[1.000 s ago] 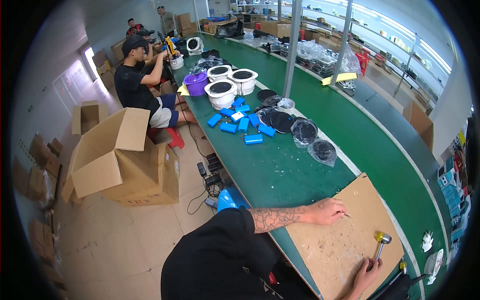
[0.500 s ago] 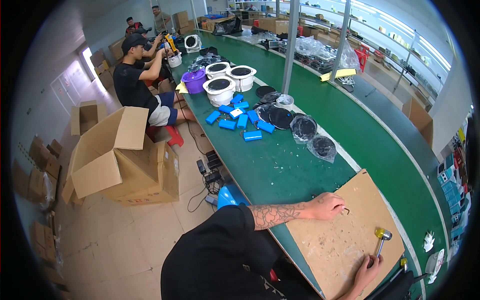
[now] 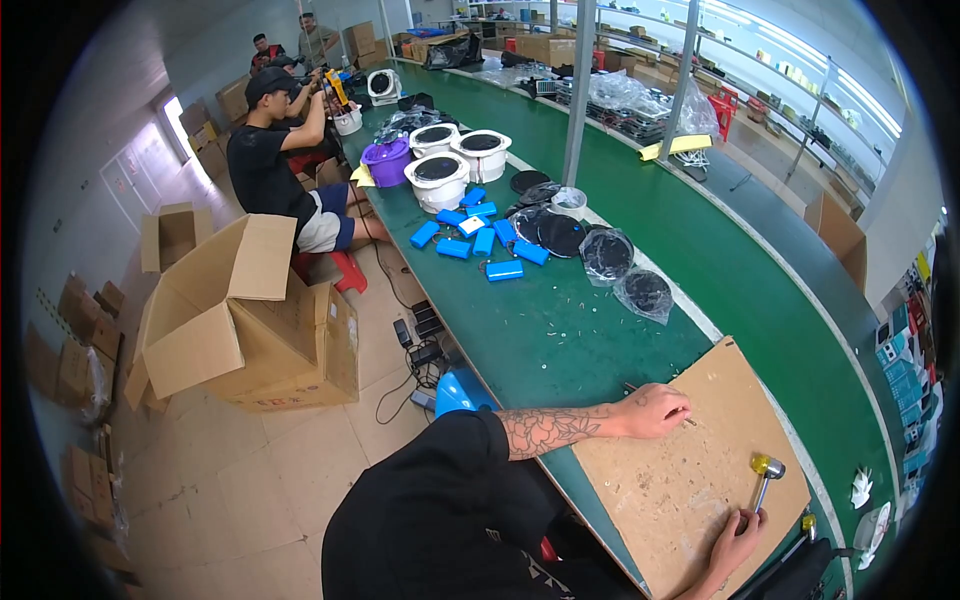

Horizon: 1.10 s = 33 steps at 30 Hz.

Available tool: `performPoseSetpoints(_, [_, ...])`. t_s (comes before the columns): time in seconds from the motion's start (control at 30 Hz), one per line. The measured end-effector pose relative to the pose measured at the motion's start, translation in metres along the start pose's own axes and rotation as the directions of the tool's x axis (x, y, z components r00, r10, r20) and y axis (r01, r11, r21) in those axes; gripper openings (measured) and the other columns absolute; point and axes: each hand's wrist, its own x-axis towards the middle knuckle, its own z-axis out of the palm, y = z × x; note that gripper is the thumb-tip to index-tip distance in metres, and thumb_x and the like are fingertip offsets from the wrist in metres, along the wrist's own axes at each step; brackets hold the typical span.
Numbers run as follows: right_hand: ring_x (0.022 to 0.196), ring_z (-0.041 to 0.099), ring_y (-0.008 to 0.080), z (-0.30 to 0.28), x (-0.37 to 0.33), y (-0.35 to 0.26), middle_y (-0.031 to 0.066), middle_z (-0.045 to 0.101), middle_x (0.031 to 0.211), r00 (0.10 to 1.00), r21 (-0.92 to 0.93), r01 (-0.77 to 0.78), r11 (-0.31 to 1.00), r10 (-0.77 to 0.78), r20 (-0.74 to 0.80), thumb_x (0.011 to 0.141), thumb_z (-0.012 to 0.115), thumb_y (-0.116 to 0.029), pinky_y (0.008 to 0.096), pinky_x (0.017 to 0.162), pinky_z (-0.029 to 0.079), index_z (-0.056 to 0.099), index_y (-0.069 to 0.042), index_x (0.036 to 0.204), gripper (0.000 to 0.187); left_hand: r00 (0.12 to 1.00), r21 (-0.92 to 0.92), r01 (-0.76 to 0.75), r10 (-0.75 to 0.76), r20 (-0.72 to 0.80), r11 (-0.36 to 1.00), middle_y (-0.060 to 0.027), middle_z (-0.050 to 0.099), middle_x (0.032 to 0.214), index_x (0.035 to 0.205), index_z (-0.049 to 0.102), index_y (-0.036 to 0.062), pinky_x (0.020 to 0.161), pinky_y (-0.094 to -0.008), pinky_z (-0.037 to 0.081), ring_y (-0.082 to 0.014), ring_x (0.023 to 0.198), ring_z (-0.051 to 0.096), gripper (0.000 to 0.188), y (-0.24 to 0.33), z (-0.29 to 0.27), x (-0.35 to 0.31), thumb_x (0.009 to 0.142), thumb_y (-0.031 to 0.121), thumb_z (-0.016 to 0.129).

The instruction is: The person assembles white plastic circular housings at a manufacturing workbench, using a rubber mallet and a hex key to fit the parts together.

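My left hand (image 3: 655, 411) is closed in a pinch above the upper left part of a worn brown board (image 3: 640, 490). A tiny thin dark piece pokes out at its fingertips, too small to name. Over the board's right side, my right hand (image 3: 738, 540) grips the handle of a small mallet (image 3: 768, 466). The mallet's head is yellowish and silver, pointing away from me, and its lower handle is hidden by my fingers. Marks and small chips cover the board's surface.
Blue battery packs (image 3: 504, 270), black discs (image 3: 562, 236) and white round housings (image 3: 437, 182) crowd the green table farther off. A second yellow-headed tool (image 3: 808, 524) lies right of the board. An open cardboard box (image 3: 290, 370) stands on the left floor; a co-worker (image 3: 268, 160) sits beyond.
The small dark piece at my left fingertips has turned and shows less than before. My right hand and the mallet have stayed in place.
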Motion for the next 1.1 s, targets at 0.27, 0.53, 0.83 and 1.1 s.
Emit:
performPoseSetpoints(0.27, [0.098,0.058,0.0309,0.003,0.001,0.008,0.0211,0.052,0.126,1.000,-0.003,0.024,1.000,-0.024,-0.015,0.092,0.060,-0.011,0.0351,0.085,0.048,0.061,0.005,0.096,0.017,1.000,0.001,0.005,-0.005,-0.009,1.000,-0.0160,0.067,0.082,0.086,0.065,-0.0016,0.072,-0.0427,0.051,-0.0344,0.081,0.066,0.012,0.002,-0.001,0.001,0.089,0.009,0.060])
performPoseSetpoints(0.53, [0.101,0.058,0.0320,0.001,0.000,0.003,0.0211,0.052,0.126,1.000,-0.016,0.014,1.000,-0.014,-0.009,0.092,0.061,-0.012,0.0361,0.086,0.048,0.061,0.005,0.095,0.017,1.000,0.022,-0.005,0.005,0.000,1.000,-0.0157,0.068,0.086,0.089,0.065,-0.0012,0.075,-0.0423,0.051,-0.0337,0.084,0.066,0.012,0.000,-0.002,0.000,0.090,0.010,0.060])
performPoseSetpoints(0.83, [0.097,0.059,0.0303,0.001,-0.001,0.002,0.0203,0.053,0.125,0.999,-0.012,0.043,0.999,-0.043,-0.032,0.092,0.060,-0.012,0.0353,0.084,0.048,0.061,0.005,0.095,0.017,0.999,0.001,-0.041,0.041,-0.018,0.999,-0.0153,0.065,0.086,0.088,0.065,-0.0002,0.078,-0.0420,0.050,-0.0337,0.085,0.063,0.011,-0.001,0.001,0.000,0.091,0.009,0.059])
performPoseSetpoints(1.1, [0.095,0.059,0.0288,-0.001,0.000,-0.002,0.0197,0.053,0.124,1.000,0.004,-0.001,1.000,0.001,-0.012,0.092,0.061,-0.012,0.0348,0.083,0.048,0.061,0.005,0.094,0.017,0.998,0.021,-0.065,0.065,-0.025,0.998,-0.0154,0.065,0.085,0.089,0.065,-0.0006,0.078,-0.0421,0.050,-0.0338,0.085,0.063,0.010,-0.002,0.001,0.001,0.090,0.008,0.060])
